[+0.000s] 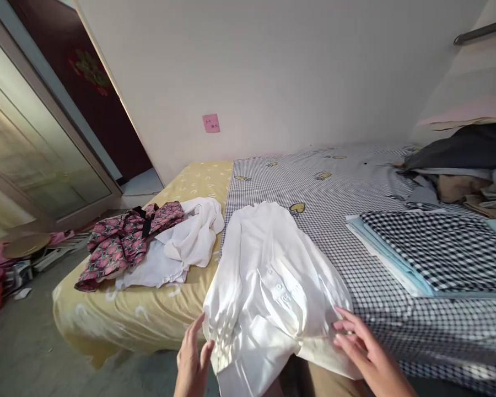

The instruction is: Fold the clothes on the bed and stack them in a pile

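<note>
Here's a white satin blouse, front and centre, laid out on the bed with its neck end towards the middle of the frame and its lower part spilling over the near edge at the bottom. A sleeve runs down its left side, probably set straight so that the cloth lies flat, and small buttons show on the rumpled front. The left hand is at the blouse's lower left edge, thumb and fingers parted; the right hand is at the lower right edge, fingers spread, thumb apart. Whether either fingertip actually presses the satin, I cannot tell; one hand per side seems a way of keeping the width even

Out to the left, a pink floral garment lies loosely over a white garment on the yellow sheet. On the right, folded black-and-white checked cloth tops light-blue cloth, neatly squared, perhaps to save room on the checked sheet. Dark clothes heap up at the right edge. Up on the wall, a pink note carries handwriting too small to read; no brand shows
</note>
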Available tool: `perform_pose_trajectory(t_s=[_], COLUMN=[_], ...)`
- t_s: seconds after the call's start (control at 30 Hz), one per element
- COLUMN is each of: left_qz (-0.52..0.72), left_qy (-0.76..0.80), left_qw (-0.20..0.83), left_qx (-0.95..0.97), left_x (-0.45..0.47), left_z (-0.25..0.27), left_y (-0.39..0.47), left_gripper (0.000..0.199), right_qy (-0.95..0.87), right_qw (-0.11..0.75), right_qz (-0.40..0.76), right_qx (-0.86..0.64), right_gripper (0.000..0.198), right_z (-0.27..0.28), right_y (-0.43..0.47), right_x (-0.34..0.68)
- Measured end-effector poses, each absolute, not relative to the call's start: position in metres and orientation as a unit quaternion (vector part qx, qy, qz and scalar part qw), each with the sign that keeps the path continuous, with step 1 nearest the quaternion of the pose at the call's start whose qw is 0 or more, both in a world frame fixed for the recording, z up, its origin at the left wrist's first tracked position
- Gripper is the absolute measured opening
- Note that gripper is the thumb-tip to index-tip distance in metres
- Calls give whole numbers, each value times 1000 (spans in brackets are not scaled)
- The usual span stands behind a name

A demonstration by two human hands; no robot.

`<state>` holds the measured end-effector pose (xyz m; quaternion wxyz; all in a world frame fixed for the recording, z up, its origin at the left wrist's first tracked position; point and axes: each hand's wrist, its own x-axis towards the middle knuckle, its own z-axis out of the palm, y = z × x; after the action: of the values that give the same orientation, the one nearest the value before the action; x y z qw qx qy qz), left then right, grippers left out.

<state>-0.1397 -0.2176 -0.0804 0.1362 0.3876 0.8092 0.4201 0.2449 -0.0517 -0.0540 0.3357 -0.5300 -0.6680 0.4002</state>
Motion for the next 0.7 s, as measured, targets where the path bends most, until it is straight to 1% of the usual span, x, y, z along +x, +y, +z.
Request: perform_pose_trajectory(t_s=[0.07,0.1,0.17,0.23,0.27,0.3,0.33,0.4,0.43,0.47,0.5,0.6,0.67,0.7], left_qz=[394,376,341,297,270,245,225,214,228,256,294,424,472,490], left_qy=[819,827,854,888,903,912,915,915,913,909,900,848,820,809], left_qw=[141,138,123,110,109,109,109,100,88,71,53,1,-26,-35], left_qx=[392,395,374,333,317,311,316,326,326,323,318,318,323,324], left_x=[-126,-120,-110,-108,-109,-112,-116,-127,-135,-142,-150,-174,-188,-195], left_z=[-81,-77,-65,-50,-42,-35,-28,-12,-3,8,20,59,86,100], left_y=[-211,-203,-185,-169,-163,-160,-157,-157,-157,-157,-156,-143,-124,-112], left_gripper=[64,69,69,62,56,48,37,15,13,15,15,14,15,15], right_qy=[-688,-715,-781,-814,-810,-788,-746,-611,-530,-450,-420,-346,-327,-341], right_qw=[338,323,252,190,180,189,215,312,389,473,524,627,635,618], right_qz=[374,346,283,258,283,335,406,556,592,598,582,543,532,527], right_qx=[-522,-515,-497,-484,-482,-481,-482,-469,-467,-465,-459,-438,-456,-474], right_gripper=[69,68,51,30,21,13,9,7,7,14,20,38,46,45], right_z=[-54,-50,-36,-18,-8,3,15,44,59,75,88,111,105,95], right_y=[-63,-63,-55,-40,-30,-18,-5,29,47,67,85,119,116,106], right_x=[222,208,180,158,150,145,144,151,160,172,186,233,258,267])
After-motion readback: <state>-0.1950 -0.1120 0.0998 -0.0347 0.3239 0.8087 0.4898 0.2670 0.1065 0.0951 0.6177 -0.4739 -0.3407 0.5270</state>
